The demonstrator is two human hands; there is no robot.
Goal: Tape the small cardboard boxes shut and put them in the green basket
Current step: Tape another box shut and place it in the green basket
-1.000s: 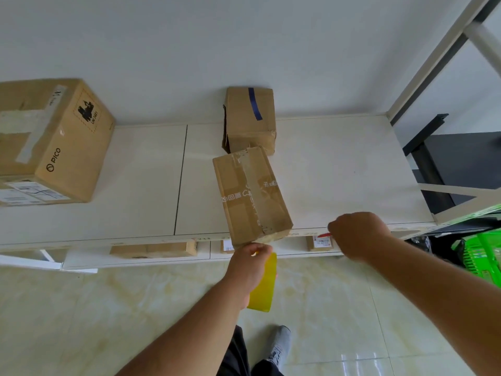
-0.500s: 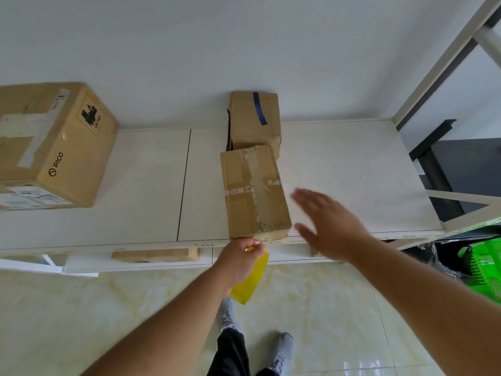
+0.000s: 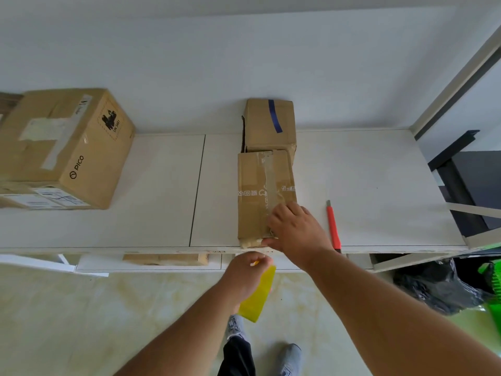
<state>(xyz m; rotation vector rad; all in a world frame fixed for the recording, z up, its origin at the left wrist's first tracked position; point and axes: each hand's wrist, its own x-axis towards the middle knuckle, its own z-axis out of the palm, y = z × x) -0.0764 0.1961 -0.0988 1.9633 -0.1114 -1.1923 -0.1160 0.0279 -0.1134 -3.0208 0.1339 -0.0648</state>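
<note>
Centrally, the small cardboard box (image 3: 264, 191) lies flat on the white table (image 3: 366, 172), its near end reaching the table's front edge and a strip of clear tape running along its top seam and over that near end. The right hand (image 3: 296, 229) rests palm down on the near right part of the box top, its fingers held straight and close together over the tape, with the thumb down against the near end face. Just below the table edge, the left hand (image 3: 248, 272) is curled around a yellow tape roll (image 3: 257, 297), which hangs beneath the fist; whether the fingers also pinch the tape's free end cannot be told. Right behind the small box, touching or nearly touching its far end, stands a second cardboard box (image 3: 269, 124) against the wall, marked with a blue strip of tape, one side flap slightly ajar. A red utility knife (image 3: 333, 225) lies on the table just right of the right hand, pointing away from the person. Far to the left sits a large cardboard box (image 3: 65, 147) printed with the word PICO. At the right edge of the view, low beside the table, part of the green basket (image 3: 492, 291) shows next to a black plastic bag (image 3: 436, 289). Another flat piece of cardboard (image 3: 165, 259) lies on a lower shelf beneath the tabletop.
</note>
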